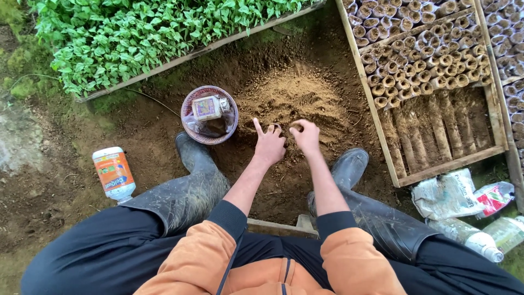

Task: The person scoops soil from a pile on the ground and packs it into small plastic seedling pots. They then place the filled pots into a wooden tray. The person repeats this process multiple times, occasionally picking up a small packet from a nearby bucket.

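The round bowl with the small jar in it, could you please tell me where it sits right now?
In the head view the bowl sits on the soil left of the left hand, just beyond the left boot.

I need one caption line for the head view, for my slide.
Seated person's left hand and right hand work a soil mound beside a bowl.

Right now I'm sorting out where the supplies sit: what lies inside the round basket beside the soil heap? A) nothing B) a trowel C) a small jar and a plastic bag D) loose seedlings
C: the round basket, just left of the left hand, holds a small jar lying on a crumpled plastic bag.
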